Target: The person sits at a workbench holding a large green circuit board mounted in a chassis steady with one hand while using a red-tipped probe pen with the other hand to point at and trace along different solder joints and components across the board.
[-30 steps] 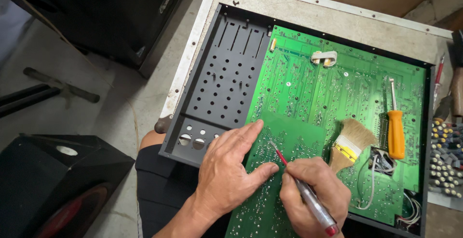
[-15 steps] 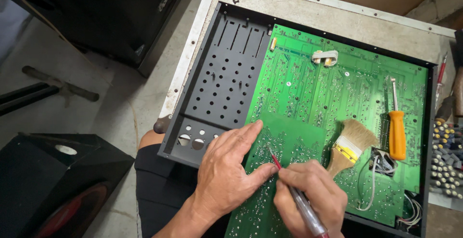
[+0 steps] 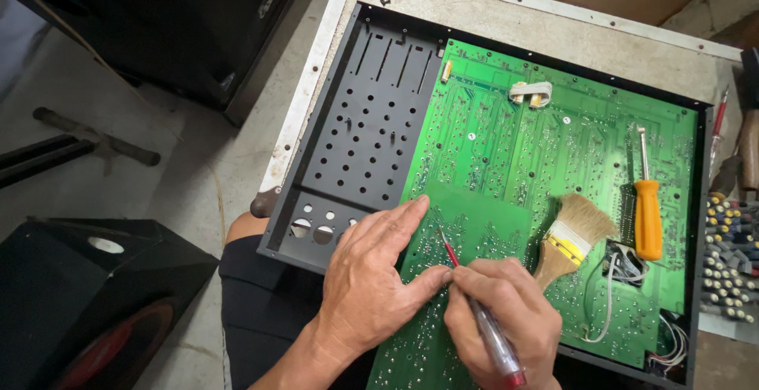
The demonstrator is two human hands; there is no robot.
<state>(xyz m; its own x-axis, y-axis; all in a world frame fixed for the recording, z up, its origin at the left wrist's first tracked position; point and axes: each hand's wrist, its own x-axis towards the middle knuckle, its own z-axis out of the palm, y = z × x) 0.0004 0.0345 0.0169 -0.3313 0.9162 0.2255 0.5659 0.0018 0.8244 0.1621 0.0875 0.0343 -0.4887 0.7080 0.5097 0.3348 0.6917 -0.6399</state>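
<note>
Pressing a red probe (image 3: 447, 253), apparently, both hands on green board (image 3: 506, 153)

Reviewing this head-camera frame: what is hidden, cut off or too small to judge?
- Tip of the thin red probe: too small to tell whether it touches the green circuit board.
- Probe's rear end: cut off by the bottom edge.
- Board under the left hand and right hand: covered.
- Grey panel of coloured knobs: cut off by the right edge.
</note>
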